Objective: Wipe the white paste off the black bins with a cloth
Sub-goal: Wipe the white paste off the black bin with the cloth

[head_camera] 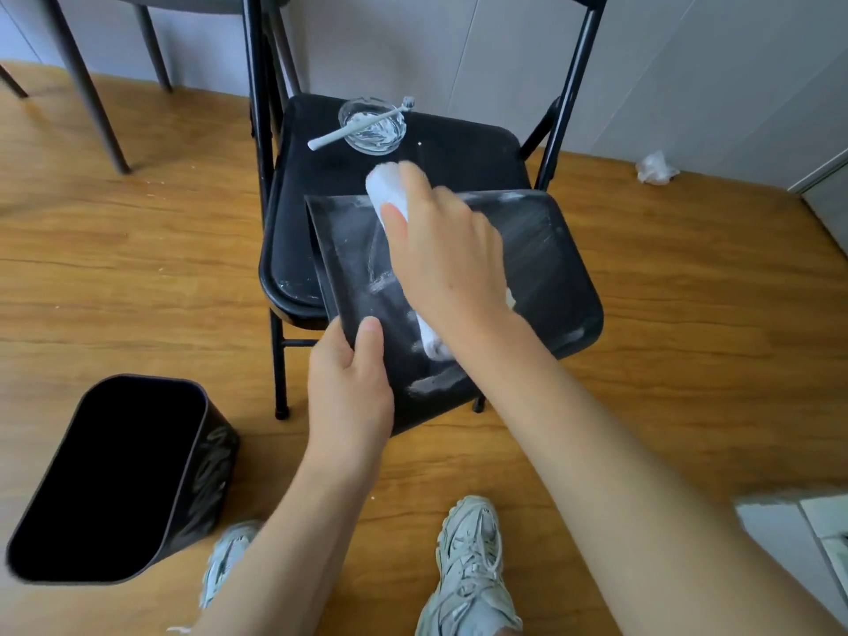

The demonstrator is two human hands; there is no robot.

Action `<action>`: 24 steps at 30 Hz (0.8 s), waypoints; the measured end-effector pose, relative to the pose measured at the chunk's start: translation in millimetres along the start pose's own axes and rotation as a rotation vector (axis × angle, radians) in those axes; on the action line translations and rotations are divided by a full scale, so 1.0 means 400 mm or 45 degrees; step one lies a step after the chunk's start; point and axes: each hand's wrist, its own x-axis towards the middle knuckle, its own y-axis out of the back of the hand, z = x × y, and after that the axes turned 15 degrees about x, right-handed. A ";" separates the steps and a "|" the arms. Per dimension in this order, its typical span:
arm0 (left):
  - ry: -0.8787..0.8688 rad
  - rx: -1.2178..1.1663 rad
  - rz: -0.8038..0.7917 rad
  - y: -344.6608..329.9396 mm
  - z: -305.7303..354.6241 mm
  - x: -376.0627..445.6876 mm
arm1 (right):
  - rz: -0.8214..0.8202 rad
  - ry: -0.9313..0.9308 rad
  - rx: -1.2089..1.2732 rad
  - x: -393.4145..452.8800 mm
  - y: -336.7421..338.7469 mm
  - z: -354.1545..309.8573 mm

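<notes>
A black bin [546, 263] lies on its side across the front of a black folding chair [459, 144], its flat wall streaked with white paste. My left hand [351, 387] grips the bin's near left edge, thumb on top. My right hand [443, 250] holds a white cloth [385, 188] and presses it against the bin's wall near its far edge; part of the cloth shows below my wrist. A second black bin [124, 479] stands on the floor at the lower left, with white smears on its side.
On the chair seat sit a glass dish [372, 126] of white paste and a toothbrush [358, 123] laid across it. A crumpled white wad [656, 167] lies on the wooden floor by the wall. My shoes [468, 571] are below the chair.
</notes>
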 end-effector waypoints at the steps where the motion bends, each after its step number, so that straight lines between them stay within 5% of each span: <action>1: -0.001 0.013 0.007 0.000 -0.003 0.001 | -0.022 0.025 0.042 -0.040 0.002 -0.013; 5: -0.015 0.035 -0.017 0.004 -0.020 0.000 | -0.081 0.075 0.075 -0.149 -0.003 -0.048; 12: 0.008 0.016 -0.069 0.009 0.003 0.008 | -0.075 -0.015 0.028 0.032 -0.019 -0.035; 18: 0.105 -0.033 -0.172 0.025 -0.013 0.012 | -0.380 0.091 0.230 -0.115 0.015 -0.049; 24: 0.061 -0.027 -0.044 0.010 -0.010 0.004 | -0.173 0.071 -0.113 -0.013 -0.021 -0.049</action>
